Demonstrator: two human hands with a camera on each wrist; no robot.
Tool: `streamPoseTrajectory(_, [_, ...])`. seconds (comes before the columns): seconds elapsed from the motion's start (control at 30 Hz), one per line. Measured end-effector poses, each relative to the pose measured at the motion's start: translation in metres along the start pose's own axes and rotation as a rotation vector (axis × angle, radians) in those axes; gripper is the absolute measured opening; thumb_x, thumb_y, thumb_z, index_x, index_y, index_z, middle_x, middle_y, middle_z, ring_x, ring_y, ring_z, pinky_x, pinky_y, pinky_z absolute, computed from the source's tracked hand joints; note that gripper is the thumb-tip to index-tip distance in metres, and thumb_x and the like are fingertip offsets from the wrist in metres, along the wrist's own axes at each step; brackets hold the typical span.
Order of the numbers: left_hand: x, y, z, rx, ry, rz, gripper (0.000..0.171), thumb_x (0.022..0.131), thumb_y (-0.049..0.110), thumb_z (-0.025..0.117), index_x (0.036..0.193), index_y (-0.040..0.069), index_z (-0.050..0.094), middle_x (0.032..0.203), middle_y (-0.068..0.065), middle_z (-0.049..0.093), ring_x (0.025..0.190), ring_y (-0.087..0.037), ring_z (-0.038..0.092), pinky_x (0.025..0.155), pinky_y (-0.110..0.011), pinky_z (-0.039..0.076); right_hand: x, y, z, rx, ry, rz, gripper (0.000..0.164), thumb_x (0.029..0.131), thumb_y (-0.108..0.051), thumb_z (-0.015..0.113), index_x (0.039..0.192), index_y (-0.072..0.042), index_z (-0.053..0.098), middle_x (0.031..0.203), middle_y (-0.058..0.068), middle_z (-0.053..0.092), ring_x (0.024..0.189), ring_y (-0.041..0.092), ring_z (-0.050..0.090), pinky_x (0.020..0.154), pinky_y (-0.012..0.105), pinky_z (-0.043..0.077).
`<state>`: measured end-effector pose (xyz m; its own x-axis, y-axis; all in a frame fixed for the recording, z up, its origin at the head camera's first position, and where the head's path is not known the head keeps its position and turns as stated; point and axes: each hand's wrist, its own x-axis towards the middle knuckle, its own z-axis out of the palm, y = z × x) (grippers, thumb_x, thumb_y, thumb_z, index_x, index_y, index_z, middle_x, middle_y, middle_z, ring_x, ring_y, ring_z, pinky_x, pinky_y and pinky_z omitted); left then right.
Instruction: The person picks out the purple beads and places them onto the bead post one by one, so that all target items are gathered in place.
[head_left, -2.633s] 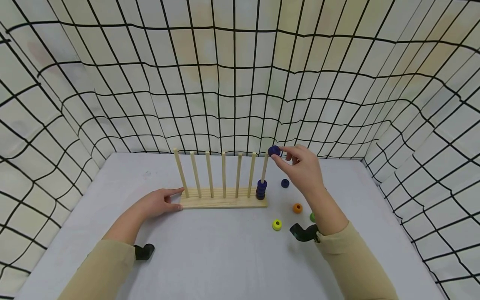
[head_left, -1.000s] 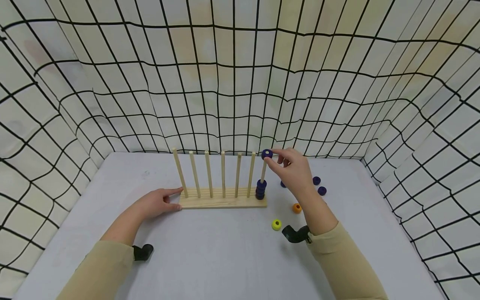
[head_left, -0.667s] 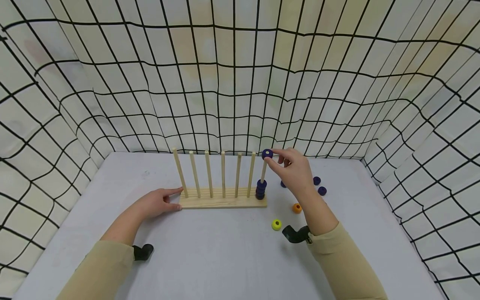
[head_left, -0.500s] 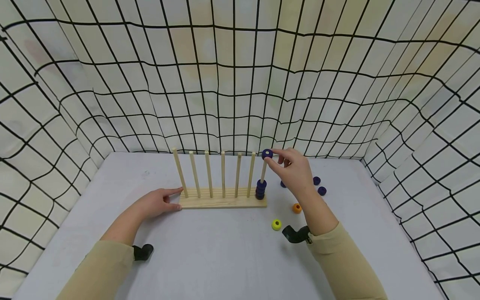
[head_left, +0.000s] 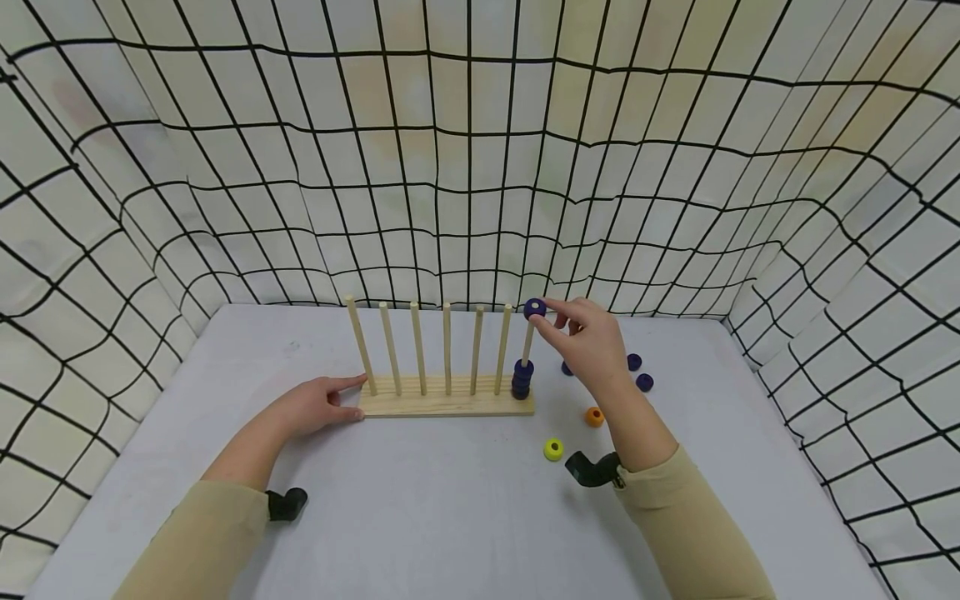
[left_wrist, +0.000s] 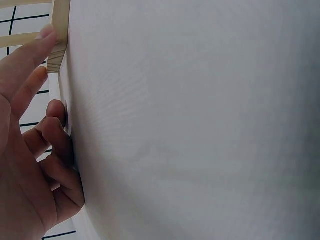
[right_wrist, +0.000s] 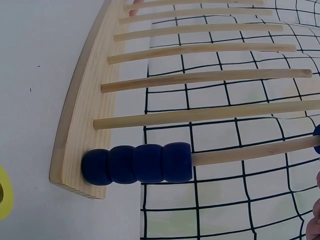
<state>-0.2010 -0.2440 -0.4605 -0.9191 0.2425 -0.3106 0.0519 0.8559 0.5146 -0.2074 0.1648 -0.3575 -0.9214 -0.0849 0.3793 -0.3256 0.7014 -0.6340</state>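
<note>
A wooden peg rack (head_left: 442,406) with a row of upright pegs stands in the middle of the table. My left hand (head_left: 307,408) grips its left end, thumb at the front corner and index finger at the back; the other fingers curl beside it in the left wrist view. Between thumb and index finger, my right hand (head_left: 590,340) pinches a dark blue bead (head_left: 535,308) at the top of the rightmost peg, whose pale tip shows in the bead's hole. Lower on that peg sits a stack of several blue beads (right_wrist: 148,162). The other pegs carry none.
Right of the rack lie a yellow bead (head_left: 553,450), an orange bead (head_left: 594,417) and loose blue beads (head_left: 644,382), one partly behind the right hand. Black netting (head_left: 468,183) over pale walls encloses the table's back and sides.
Since the oldest frame, my right hand has moved slightly left, bringing the blue bead from beside the peg's top onto its tip. Over the last second it holds still; my left hand stays put.
</note>
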Motion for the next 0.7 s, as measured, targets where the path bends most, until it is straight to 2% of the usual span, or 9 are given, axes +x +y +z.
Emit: streamPoseTrajectory(0.7, [0.0013,-0.0003,0.0008,0.010,0.001,-0.002,0.074,0.086,0.043,0.076,0.149,0.016,0.047,0.077,-0.005,0.045,0.069,-0.019,0.041,0.062,-0.034,0.033,-0.0026,0.0034,0.0006,0.024,-0.022,0.000,0.037,0.093,-0.037,0.070,0.126,-0.021,0.071,0.084,0.000,0.059,0.073,0.019,0.046,0.061,0.033,0.038])
